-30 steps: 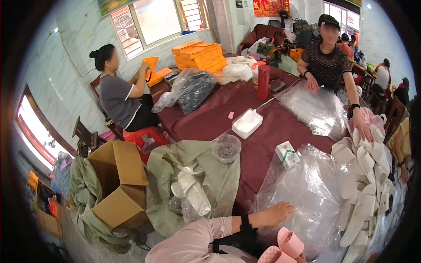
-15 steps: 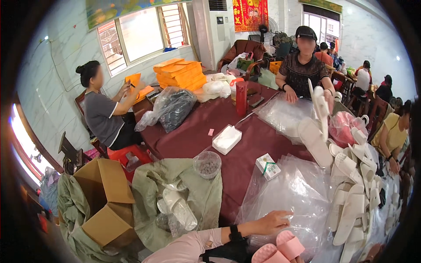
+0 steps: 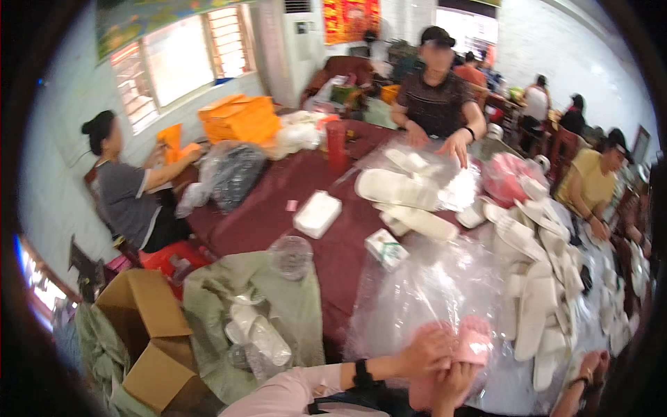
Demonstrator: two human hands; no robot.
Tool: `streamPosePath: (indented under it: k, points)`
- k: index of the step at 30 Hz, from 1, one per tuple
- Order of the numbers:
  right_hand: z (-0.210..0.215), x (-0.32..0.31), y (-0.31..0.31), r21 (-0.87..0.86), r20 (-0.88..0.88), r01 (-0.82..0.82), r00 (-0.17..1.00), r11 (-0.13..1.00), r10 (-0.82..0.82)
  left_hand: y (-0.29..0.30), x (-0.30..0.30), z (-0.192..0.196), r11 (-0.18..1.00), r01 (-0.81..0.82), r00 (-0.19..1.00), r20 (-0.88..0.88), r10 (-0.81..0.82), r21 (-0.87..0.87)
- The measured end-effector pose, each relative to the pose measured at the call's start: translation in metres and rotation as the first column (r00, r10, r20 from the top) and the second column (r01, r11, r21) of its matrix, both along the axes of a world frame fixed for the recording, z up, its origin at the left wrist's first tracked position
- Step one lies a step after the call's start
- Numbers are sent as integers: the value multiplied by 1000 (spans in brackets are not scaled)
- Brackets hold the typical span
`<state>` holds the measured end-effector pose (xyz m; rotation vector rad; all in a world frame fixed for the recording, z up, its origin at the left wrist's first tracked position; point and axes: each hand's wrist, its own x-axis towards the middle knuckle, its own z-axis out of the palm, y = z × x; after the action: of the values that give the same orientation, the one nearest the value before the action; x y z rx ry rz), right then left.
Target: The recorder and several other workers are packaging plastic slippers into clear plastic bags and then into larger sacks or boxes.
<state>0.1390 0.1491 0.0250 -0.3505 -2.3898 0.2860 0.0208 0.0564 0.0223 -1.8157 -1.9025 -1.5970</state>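
Packing step in hand, by the look of it: pair of pink slippers (image 3: 458, 351) held at the mouth of a clear plastic bag (image 3: 424, 292), near edge of the dark red table (image 3: 278, 201), right of centre. Left hand (image 3: 425, 349) clamped on the near slipper. Right hand (image 3: 453, 384) just below, touching the pair; fingers curled, grip blurred, cannot tell if closed on it. Next move likely calls for opening the bag mouth and sliding both slippers in together. White slippers (image 3: 538, 292) heaped to the right, cardboard box (image 3: 142, 333) at near left.
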Motion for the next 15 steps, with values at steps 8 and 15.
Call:
streamPosePath:
  k: [8, 15]
  points:
    - [7, -43, -9, -34, -33, -34, 999, 999, 33, -17, -7, 21, 983, -161, 985, -84, 153, -93]
    - [-89, -21, 11, -218, -83, -58, 996, 974, 41, -15, 9, 29, 997, -7, 995, -101, -1, -73]
